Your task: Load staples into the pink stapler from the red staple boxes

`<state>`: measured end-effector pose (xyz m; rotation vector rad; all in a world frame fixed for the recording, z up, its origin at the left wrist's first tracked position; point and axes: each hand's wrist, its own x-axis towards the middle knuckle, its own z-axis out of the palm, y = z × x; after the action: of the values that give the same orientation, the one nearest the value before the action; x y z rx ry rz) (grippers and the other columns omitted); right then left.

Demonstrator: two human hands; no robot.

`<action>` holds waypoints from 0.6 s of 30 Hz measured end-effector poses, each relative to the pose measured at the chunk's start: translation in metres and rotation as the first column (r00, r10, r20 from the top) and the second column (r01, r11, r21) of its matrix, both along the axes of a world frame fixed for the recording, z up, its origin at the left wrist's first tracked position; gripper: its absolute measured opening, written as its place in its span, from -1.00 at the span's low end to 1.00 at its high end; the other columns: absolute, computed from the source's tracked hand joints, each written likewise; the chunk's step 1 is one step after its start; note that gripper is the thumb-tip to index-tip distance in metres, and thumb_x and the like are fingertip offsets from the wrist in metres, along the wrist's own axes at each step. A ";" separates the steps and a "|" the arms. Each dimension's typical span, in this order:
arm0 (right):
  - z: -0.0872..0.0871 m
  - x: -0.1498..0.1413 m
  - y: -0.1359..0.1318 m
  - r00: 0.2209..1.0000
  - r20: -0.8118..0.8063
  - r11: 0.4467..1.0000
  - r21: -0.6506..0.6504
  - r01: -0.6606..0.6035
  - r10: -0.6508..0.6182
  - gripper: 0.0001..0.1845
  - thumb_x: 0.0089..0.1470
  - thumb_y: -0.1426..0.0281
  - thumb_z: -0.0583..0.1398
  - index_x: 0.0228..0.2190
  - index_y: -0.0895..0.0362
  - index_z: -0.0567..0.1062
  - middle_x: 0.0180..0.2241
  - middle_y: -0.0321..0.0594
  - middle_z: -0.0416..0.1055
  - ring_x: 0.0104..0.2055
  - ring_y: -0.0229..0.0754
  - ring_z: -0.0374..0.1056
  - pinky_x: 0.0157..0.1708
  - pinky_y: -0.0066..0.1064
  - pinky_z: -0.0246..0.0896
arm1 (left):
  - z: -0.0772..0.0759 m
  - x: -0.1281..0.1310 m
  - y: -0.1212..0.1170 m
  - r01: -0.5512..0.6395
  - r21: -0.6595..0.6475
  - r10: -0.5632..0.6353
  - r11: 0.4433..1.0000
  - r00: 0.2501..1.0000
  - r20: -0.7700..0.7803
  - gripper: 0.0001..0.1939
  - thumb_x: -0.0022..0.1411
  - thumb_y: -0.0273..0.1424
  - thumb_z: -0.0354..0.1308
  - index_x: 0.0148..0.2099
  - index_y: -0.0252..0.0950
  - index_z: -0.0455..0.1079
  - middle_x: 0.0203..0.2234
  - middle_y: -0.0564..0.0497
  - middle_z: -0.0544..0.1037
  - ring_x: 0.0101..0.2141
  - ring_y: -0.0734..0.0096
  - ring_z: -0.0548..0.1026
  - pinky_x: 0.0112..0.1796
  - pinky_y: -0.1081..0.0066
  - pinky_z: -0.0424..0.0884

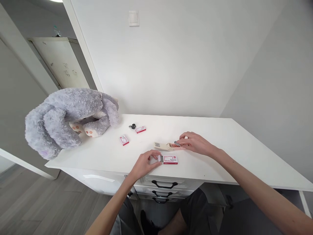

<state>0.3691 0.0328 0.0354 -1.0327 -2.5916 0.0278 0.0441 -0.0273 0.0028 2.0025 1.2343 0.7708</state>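
A beige stapler (163,146) lies opened on the white desk (220,153). My right hand (194,142) rests at its right end, fingers pinched on the metal part there. In front of it lies a red and white staple box (170,159), partly slid open with its inner tray sticking out to the left. My left hand (144,162) has its fingertips closed on that left end of the box.
Two more small red staple boxes (124,139) (140,129) lie further back, beside a small dark object (132,126). A large grey plush toy (68,119) fills the desk's left end. Drawers with black handles (164,185) sit under the front edge.
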 end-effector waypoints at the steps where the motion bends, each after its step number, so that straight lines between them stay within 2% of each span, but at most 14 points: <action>1: -0.001 0.000 0.001 1.000 0.013 1.000 0.028 -0.009 0.009 -0.68 0.38 0.29 0.10 0.00 -0.13 0.62 -0.04 -0.11 0.52 -0.09 -0.01 0.46 -0.10 -0.16 0.36 | 0.000 0.000 0.000 -0.001 0.001 0.001 1.000 1.000 0.003 -0.62 0.22 -0.19 0.33 0.06 -0.13 0.50 -0.09 0.04 0.64 -0.14 0.31 0.56 -0.18 0.36 0.39; 9: -0.002 -0.003 0.004 0.992 0.125 0.983 0.182 -0.031 0.008 -0.71 0.40 0.33 0.08 -0.07 -0.06 0.61 -0.06 -0.12 0.50 -0.21 -0.08 0.43 -0.24 -0.25 0.29 | -0.007 -0.002 0.002 -0.003 -0.009 0.003 1.000 0.999 0.052 -0.59 0.22 -0.11 0.33 0.07 -0.11 0.48 -0.06 0.05 0.65 -0.15 0.32 0.59 -0.18 0.35 0.39; 18: -0.007 0.000 0.008 0.984 0.178 0.973 0.228 -0.036 -0.006 -0.77 0.34 0.43 0.11 -0.17 0.00 0.58 -0.09 -0.13 0.51 -0.30 -0.15 0.40 -0.30 -0.31 0.23 | -0.008 -0.002 0.002 -0.008 -0.009 0.009 1.000 0.997 0.071 -0.61 0.22 -0.09 0.33 0.04 -0.10 0.50 -0.03 0.05 0.64 -0.17 0.34 0.60 -0.19 0.36 0.39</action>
<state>0.3688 0.0410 0.0281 -0.9692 -2.6797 -0.3699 0.0418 -0.0252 -0.0050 1.9466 1.2041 0.8326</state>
